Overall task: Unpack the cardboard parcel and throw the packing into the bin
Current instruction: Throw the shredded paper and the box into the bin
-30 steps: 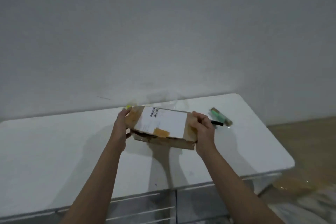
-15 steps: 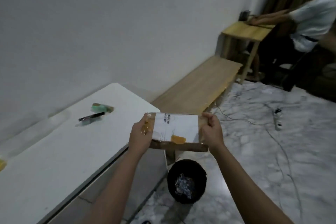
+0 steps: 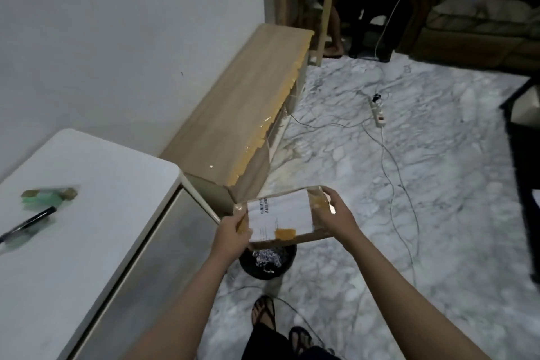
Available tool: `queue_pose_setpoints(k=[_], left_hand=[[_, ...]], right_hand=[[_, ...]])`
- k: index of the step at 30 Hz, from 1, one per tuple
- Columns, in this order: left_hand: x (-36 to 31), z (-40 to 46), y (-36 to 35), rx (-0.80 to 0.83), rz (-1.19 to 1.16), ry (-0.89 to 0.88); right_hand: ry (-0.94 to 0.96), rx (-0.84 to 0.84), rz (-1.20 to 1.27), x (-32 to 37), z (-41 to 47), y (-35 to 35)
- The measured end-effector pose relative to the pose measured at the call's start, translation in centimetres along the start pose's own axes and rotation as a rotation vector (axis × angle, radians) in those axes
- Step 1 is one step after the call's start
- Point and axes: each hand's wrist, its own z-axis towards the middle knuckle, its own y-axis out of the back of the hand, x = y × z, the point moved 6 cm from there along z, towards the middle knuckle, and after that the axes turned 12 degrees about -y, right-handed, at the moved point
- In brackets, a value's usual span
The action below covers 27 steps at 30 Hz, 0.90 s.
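Note:
I hold a brown cardboard parcel (image 3: 317,207) with a white shipping label in the air, directly above a black bin (image 3: 267,267). My left hand (image 3: 232,235) grips its left end, thumb on top. My right hand (image 3: 336,218) grips its right end. The parcel hides the far part of the bin; crumpled pale packing shows inside it. The bin stands on the floor beside the white table (image 3: 96,213).
A black pen (image 3: 27,223) and a green packet (image 3: 48,196) lie on the table. A low wooden bench (image 3: 248,102) runs along the wall. A power strip (image 3: 378,112) and cables lie on the marble floor. Another person sits at the back.
The parcel was lifted off the table and carried right, and now hangs over the bin. My view has swung right and down, and my hands moved closer above the bin.

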Motion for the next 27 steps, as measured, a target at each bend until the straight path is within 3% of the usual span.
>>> queue_pose_setpoints(k=[3,9,11,16,19,27], left_hand=[[2.4,2.4,-2.8,0.116,0.05,0.04],[7.6,6.5,-9.6,0.456,0.168,0.18],[8.7,7.4,-11.0,0.491,0.147,0.233],[10.9,8.0,-12.0,0.444,0.071,0.285],[12.3,7.6,-11.6,0.379,0.019,0.31],[6.6,3.4,-7.2,0.15,-0.049,0.305]], right_hand=[[-0.024,0.018,-0.083,-1.6,1.6,-1.0],[-0.136,-0.214,-0.252,-5.5,5.7,-4.4],[-0.177,-0.178,-0.254,-6.4,7.1,-6.5],[-0.281,-0.032,-0.361,-8.1,10.1,-10.7],[-0.266,0.002,-0.305,-7.1,9.7,-11.4],[-0.218,0.043,-0.304,-5.3,6.0,-11.1]])
